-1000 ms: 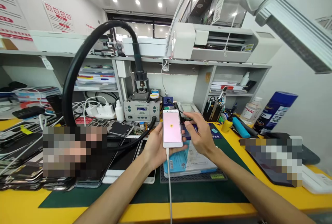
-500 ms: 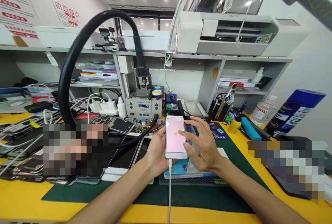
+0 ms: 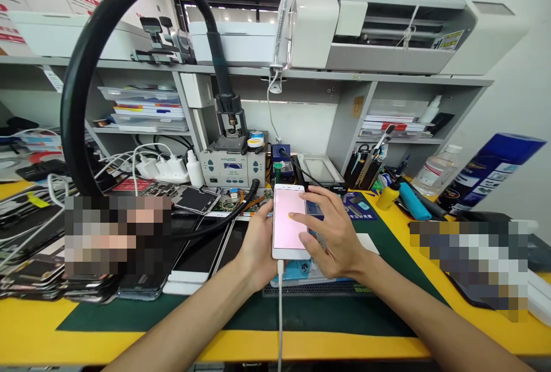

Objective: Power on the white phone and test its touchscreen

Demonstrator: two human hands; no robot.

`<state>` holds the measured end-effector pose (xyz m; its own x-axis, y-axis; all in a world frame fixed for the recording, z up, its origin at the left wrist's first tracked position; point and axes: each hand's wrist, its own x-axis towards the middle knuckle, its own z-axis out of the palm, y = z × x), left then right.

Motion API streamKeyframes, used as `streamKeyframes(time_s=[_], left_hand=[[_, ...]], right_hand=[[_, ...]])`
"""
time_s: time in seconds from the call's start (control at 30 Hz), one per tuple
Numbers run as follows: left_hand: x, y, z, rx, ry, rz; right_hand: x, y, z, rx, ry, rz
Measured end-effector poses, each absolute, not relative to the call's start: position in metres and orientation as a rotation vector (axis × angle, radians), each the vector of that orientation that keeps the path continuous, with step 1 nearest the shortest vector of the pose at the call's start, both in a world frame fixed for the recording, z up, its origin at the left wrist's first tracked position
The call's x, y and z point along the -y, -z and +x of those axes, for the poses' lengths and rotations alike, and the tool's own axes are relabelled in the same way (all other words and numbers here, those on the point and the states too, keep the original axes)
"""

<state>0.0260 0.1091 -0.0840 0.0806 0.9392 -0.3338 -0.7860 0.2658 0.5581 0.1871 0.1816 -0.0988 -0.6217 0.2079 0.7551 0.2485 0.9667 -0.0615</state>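
- A white phone (image 3: pixel 284 237) is held up at the centre, its screen pale pink, with a white cable (image 3: pixel 280 309) plugged into its near end.
- The left hand (image 3: pixel 257 257) cradles the phone, closed around its left side and underside.
- The right hand (image 3: pixel 336 237) is spread and holds nothing; its index finger lies over the screen. I cannot tell whether it is pressing.
- A second ago that hand was off to the right of the screen; now the fingertip has come over it, so the work seems to have turned to touching the display.
- Below is a dark green mat (image 3: pixel 241 321) on a yellow table (image 3: pixel 353 349).
- On the left lie stacks of phone parts (image 3: pixel 32 289) and a looping black hose (image 3: pixel 75 79).
- At the far side are a grey control box (image 3: pixel 235 171) and shelves (image 3: pixel 357 111), with a large white machine (image 3: pixel 313 30) on top.
- On the right, a blue can (image 3: pixel 491 174) leans near a white wall (image 3: pixel 527 96).
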Motion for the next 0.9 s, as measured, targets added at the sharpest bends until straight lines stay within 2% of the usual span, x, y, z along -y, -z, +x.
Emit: streamKeyframes(time_s=[0.9], left_hand=[[-0.1054, 0.0828, 0.0252, -0.771, -1.293, 0.284]], right_hand=[[-0.1829, 0.0984, 0.1873, 2.193, 0.087, -0.324]])
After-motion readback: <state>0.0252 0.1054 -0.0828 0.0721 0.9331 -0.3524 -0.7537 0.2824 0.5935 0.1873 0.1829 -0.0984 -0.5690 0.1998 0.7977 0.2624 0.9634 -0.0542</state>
